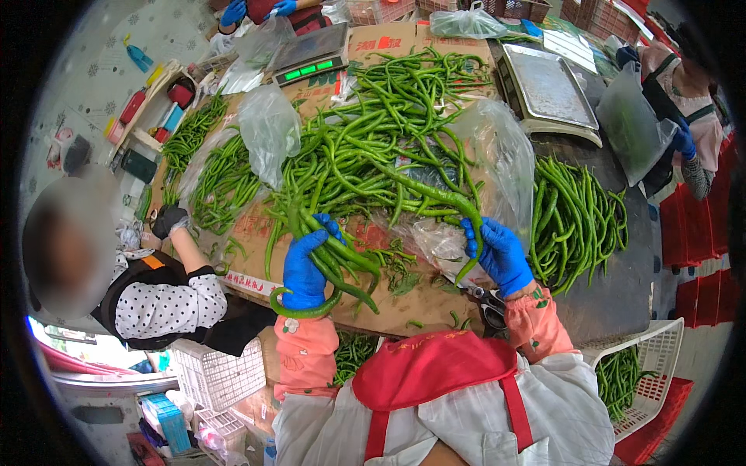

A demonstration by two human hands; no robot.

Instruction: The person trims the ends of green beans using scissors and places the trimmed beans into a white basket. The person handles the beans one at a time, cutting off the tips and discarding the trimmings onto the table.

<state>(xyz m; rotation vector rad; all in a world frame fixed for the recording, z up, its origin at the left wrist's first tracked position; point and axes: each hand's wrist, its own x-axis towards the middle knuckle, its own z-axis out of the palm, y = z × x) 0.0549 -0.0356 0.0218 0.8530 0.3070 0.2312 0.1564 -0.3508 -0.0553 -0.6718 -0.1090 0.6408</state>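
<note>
My left hand [306,268], in a blue glove, grips a bunch of long green chili peppers [344,265] over the near part of the table. In my right hand [498,253], also blue-gloved, is one long green pepper [443,195]. Its body stretches up and left across the heap, and its bent end hangs below my fingers. Beyond both hands a large loose heap of green peppers [373,134] covers flattened cardboard [402,314]. A neater pile of peppers [571,221] lies to the right. Scissors [491,306] rest by my right wrist, partly hidden by my sleeve.
Clear plastic bags [501,157] lie beside the heap. Two weighing scales [312,52] [551,87] stand at the back. At left a co-worker's dark-gloved hand [169,221] is near smaller peppers. Another person [682,116] holds a filled bag at right. A white crate [655,373] sits low right.
</note>
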